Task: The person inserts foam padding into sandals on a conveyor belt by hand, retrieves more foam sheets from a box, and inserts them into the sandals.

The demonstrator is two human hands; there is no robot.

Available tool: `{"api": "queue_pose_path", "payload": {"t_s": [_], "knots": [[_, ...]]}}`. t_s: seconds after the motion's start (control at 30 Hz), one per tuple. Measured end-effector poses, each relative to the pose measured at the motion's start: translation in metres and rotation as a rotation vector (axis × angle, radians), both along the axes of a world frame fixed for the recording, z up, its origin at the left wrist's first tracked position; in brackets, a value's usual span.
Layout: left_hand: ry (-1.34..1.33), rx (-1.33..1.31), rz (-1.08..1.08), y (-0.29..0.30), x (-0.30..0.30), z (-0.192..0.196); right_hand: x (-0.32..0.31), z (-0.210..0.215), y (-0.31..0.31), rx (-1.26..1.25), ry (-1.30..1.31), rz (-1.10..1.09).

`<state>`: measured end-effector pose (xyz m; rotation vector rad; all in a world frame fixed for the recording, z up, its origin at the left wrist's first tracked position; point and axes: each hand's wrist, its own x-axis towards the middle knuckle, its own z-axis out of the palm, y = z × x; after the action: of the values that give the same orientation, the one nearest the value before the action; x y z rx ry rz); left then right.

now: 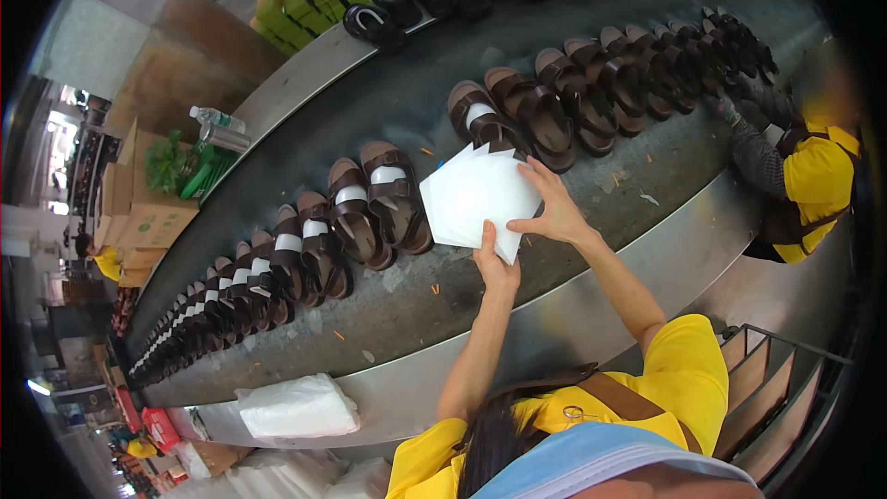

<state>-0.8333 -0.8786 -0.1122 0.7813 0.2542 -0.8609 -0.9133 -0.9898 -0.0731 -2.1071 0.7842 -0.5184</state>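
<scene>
Here are the white sheets (471, 196), fanned above the desk (420, 300): left hand (496, 268) pinching their bottom, right hand (557, 208) half-open, gripping their right edge. White-banded sandals (397, 208) left of the sheets look done; plain sandals (547, 125) farther right seemingly remain.

Sheets (473, 192) between the left hand (496, 268) and the right hand (557, 210): paper-like, white, smooth, matt. Sandals (395, 199) left of the left hand: leather-like, dark brown, low sheen. Table (411, 300) beneath both hands: dark, matt, scuffed surface. Table edge (596, 312), nearer the wearer than the hands: smooth metal, dull gloss. Package (297, 407), lower left of the left hand: thin plastic film, white, wrinkled, glossy. Sleeve (688, 365), below the right hand: yellow cloth, matt. Carton (162, 219), far left of the left hand: cardboard, brown, matt.
</scene>
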Motion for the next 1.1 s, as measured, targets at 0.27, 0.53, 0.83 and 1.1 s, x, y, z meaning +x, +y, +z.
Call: {"api": "queue_pose_path", "payload": {"t_s": [0.27, 0.53, 0.83, 1.1], "knots": [[-0.36, 0.297, 0.025, -0.009, -0.01, 0.018, 0.007, 0.013, -0.087, -0.366, 0.354, -0.437], [-0.298, 0.216, 0.089, -0.011, -0.006, 0.023, 0.069, -0.115, -0.194, 0.04, 0.347, -0.613], [-0.349, 0.262, 0.115, -0.023, -0.009, 0.012, 0.018, -0.033, -0.064, -0.044, -0.331, -0.111], [-0.413, 0.242, -0.115, -0.057, -0.062, 0.013, -0.067, 0.024, -0.077, -0.146, -0.04, -0.24]]}}
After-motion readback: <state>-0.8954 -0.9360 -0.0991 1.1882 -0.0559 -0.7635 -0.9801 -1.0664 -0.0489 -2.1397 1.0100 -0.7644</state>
